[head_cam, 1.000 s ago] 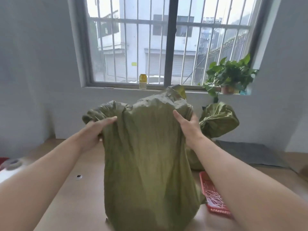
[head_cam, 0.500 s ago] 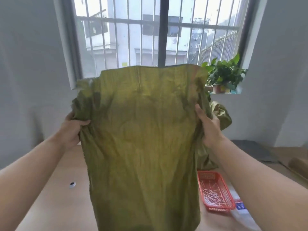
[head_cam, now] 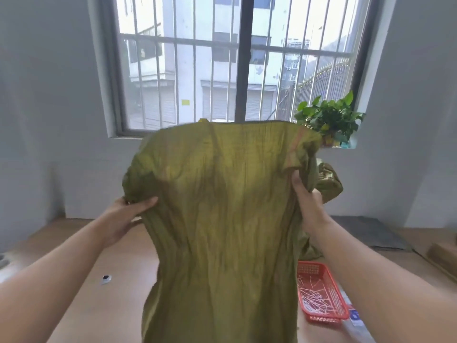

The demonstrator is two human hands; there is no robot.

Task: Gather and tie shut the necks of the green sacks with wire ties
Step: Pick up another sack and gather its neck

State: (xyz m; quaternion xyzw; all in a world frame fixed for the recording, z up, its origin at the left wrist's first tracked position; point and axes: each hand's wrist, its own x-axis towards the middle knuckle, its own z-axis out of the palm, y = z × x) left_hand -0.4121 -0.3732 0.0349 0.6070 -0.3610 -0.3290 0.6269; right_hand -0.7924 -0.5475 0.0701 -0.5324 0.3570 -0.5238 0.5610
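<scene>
Two bare hands hold a green sack (head_cam: 217, 219) up over the wooden table (head_cam: 99, 305), its top edge spread wide and level with the window (head_cam: 237, 60) sill. The left hand (head_cam: 123, 219) is closed on a bunch of cloth at the sack's left side, thumb lying across the front. The right hand (head_cam: 308, 206) is clamped on gathered cloth at the sack's right edge, just under the folded corner. Behind the sack to the right, a second green sack (head_cam: 329, 181) peeks out; it looks tied already, though most of it is hidden. Right of the held sack, on the table, sits a red basket (head_cam: 321, 315) with pale wire ties (head_cam: 315, 297) inside. A potted plant (head_cam: 329, 120) stands on the sill above the sack's right corner.
</scene>
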